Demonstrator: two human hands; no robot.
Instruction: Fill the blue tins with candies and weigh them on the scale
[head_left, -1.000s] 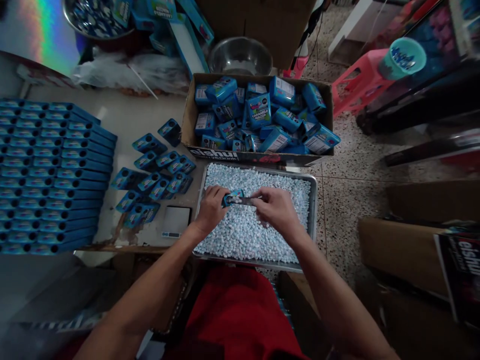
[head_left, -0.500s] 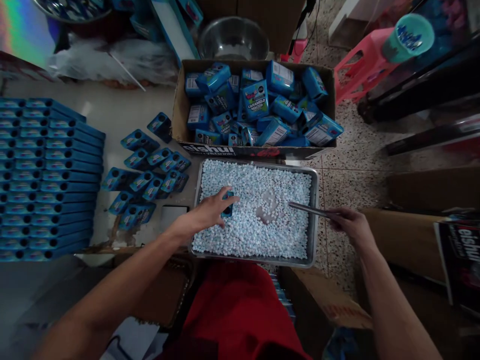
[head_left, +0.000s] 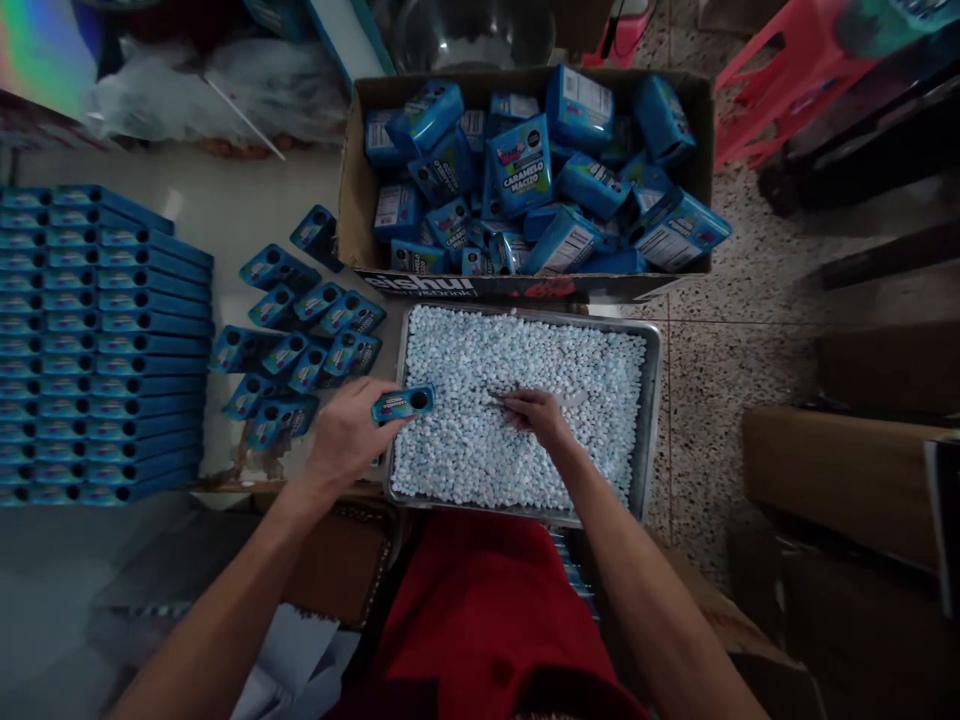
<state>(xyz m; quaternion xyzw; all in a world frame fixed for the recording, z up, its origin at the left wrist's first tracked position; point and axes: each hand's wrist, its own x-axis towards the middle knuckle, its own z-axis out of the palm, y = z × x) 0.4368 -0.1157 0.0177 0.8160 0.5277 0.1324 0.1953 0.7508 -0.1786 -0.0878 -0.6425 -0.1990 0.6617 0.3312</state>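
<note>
Moved leftward, the blue box (head_left: 403, 403) juts from left fingers (head_left: 367, 390).

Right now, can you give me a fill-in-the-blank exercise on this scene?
1. The left hand holds a blue packet, while the ____ hand is over the tray.
2. From the wearer, the cardboard box stands on the tray's ____ side.
3. The wearer's garment is ____.
4. The clearest label inside the box reads "CARAMELO ____".

Missing words: right; far; red; MACIZO

Red garment (head_left: 495, 610), 2 bare forearms (head_left: 240, 590)
</note>
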